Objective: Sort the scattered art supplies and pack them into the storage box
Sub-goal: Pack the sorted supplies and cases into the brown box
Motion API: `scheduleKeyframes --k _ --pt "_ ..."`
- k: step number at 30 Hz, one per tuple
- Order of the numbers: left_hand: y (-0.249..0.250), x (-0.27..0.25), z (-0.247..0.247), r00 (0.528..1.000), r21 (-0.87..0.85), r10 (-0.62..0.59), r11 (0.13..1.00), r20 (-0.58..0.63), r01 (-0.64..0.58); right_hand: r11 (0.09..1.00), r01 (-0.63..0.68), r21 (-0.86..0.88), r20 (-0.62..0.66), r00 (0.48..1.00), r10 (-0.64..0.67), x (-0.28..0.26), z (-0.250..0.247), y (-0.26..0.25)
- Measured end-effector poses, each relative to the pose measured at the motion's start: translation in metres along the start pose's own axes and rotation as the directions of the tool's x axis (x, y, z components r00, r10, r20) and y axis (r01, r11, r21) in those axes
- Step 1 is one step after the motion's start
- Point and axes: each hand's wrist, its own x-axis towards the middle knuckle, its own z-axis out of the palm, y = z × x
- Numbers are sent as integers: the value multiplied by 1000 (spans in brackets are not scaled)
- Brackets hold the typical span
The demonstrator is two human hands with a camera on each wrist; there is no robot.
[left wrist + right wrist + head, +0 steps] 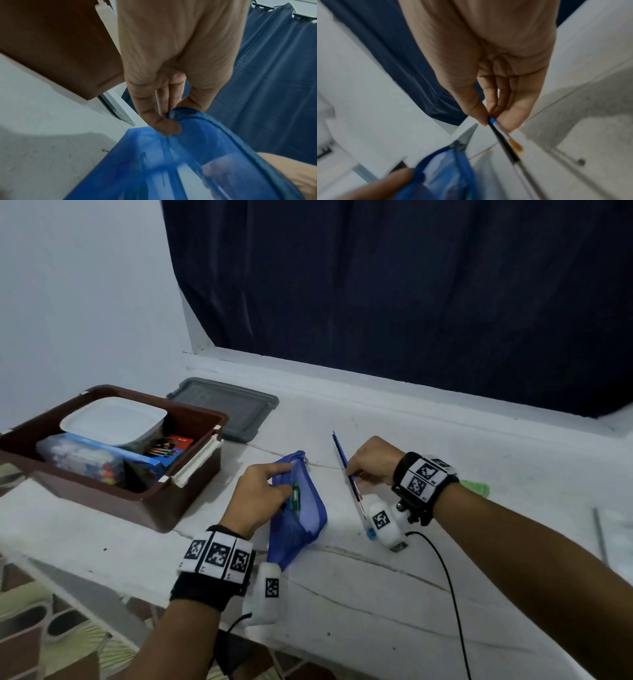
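My left hand (284, 486) pinches the rim of a blue mesh zip pouch (301, 518) and holds it off the white table (376, 594); a green pen (295, 497) shows inside it. In the left wrist view, thumb and fingers (169, 125) pinch the pouch (154, 169) edge. To the pouch's right, my right hand (352, 474) pinches a thin blue brush (340, 451), slanted with its far end up. The right wrist view shows the brush (502, 142) between thumb and fingertips, an orange tip (515, 145) beside it. The brown storage box (191, 484) stands open at the left.
In the box lie a white lidded tub (113, 419), a blue carton (137, 455) and a clear pack of coloured bits (82, 460). A grey lid (226, 409) lies behind the box. A green item (476, 487) and a thin strip (601, 539) lie at the right. A dark curtain (411, 285) hangs behind.
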Motion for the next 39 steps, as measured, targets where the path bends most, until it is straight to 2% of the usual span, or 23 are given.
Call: scheduleKeyframes --k 3,6,8,11,17,21,26,30,34,36,37,39 --pt "-1 -2 6 1000 -5 19 1000 11 -19 967 -85 239 162 986 46 -35 8 -6" --pt "-2 -6 12 1000 -22 25 999 4 -25 941 -169 292 353 934 59 -67 22 -1" --pt "-1 -10 16 999 -17 32 999 -7 -32 934 -195 300 400 914 62 -79 31 5" --pt "0 -18 20 999 1 43 999 26 -43 940 -203 276 382 920 87 -84 44 13" --pt "11 -33 25 980 13 59 998 188 -62 927 -195 320 210 969 132 -76 52 16" --pt "9 -34 29 984 7 49 999 173 -51 915 -107 389 154 987 50 -80 63 19" --pt "6 -34 28 988 8 36 999 152 -37 901 20 433 145 985 -91 -84 66 31" --pt "10 -36 31 988 25 36 999 150 -40 913 48 404 104 990 -98 -85 50 40" --pt "12 -36 36 988 41 39 998 151 -46 896 24 444 141 985 -96 -86 35 52" --pt "11 -34 38 989 46 42 998 144 -49 953 58 297 152 983 -107 -89 34 54" --pt "11 -34 39 989 51 41 997 142 -49 984 91 155 159 981 -115 -90 35 55" --pt "10 -34 40 988 54 36 998 147 -45 989 116 -90 200 975 -96 -92 38 53"
